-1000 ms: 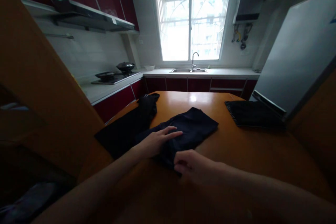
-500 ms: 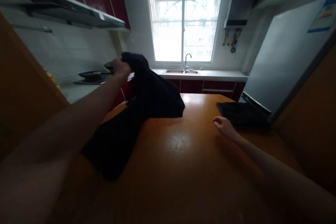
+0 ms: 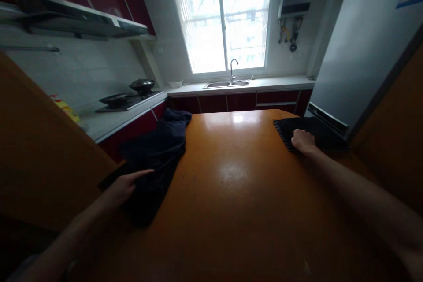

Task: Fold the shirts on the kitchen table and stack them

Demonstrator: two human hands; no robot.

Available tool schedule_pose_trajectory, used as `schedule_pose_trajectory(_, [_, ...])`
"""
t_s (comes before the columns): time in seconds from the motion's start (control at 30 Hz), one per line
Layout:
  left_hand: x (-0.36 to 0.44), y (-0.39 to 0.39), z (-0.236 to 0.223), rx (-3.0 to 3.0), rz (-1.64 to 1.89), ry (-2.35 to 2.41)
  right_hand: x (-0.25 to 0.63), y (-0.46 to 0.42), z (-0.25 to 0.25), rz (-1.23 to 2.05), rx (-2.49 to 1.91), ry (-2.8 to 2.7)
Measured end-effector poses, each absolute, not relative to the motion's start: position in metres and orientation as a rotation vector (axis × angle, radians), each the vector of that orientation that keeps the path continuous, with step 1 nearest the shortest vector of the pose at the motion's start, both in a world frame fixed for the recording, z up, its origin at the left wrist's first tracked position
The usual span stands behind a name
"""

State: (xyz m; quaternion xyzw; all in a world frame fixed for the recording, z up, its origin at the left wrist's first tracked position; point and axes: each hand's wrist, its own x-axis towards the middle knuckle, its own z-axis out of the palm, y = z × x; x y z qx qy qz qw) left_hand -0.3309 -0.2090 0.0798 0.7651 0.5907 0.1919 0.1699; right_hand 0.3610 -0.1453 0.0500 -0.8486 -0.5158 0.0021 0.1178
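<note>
A dark navy garment (image 3: pixel 165 141) lies crumpled along the left side of the wooden table (image 3: pixel 231 207), partly over its edge. My left hand (image 3: pixel 122 188) is over the near part of this cloth, index finger stretched out, gripping nothing visible. At the far right of the table lies a flat black spiral-edged pad (image 3: pixel 325 134), with a white coil-like row down its left side. On its near-left part rests my right hand (image 3: pixel 303 140), fingers curled; the fingertips are hidden, so how firmly it grips is unclear.
Beyond the table runs a white counter with a sink (image 3: pixel 228 83) and faucet (image 3: pixel 233 68). On the left, a pan (image 3: pixel 114 98) and a lidded pot (image 3: pixel 142 84) stand on the stove. A grey fridge (image 3: pixel 353 48) stands close on the right.
My left hand has let go of the raised garment and come down nearer to me; the cloth has dropped leftward onto the table. The right hand has moved onto the black pad.
</note>
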Motion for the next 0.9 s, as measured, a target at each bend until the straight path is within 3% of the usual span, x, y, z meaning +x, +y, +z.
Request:
schedule_pose_trajectory(0.1, [-0.332, -0.226, 0.075, 2.229, 0.457, 1.629, 0.355, -0.149, 0.07, -0.043, -2.41, -1.525])
schedule_pose_trajectory(0.23, [-0.287, -0.231, 0.107, 2.444, 0.679, 1.598, 0.303, -0.181, 0.109, -0.104, -1.909, -1.634])
schedule_pose_trajectory(0.4, [-0.173, -0.245, 0.128, 2.533, 0.836, 1.255, 0.182, -0.271, 0.129, 0.421, -1.072, -2.051])
schedule_pose_trajectory(0.57, [-0.11, -0.268, 0.112, 2.787, 0.22, 0.877, 0.118, -0.328, 0.112, 1.009, -0.891, -2.031])
schedule_pose_trajectory(0.7, [-0.112, -0.234, 0.118, 2.745, -0.045, 0.97, 0.121, -0.324, 0.093, 1.15, -0.965, -1.928])
schedule_pose_trajectory(0.77, [-0.123, -0.197, 0.148, 2.671, 0.089, 1.129, 0.134, -0.305, 0.082, 1.091, -1.028, -1.897])
schedule_pose_trajectory(0.83, [-0.141, -0.156, 0.201, 2.579, 0.702, 1.567, 0.156, -0.275, 0.073, 0.947, -1.154, -1.884])
schedule_pose_trajectory(0.9, [-0.168, -0.122, 0.266, 2.468, 1.087, 1.811, 0.191, -0.241, 0.068, 0.669, -1.433, -1.829])
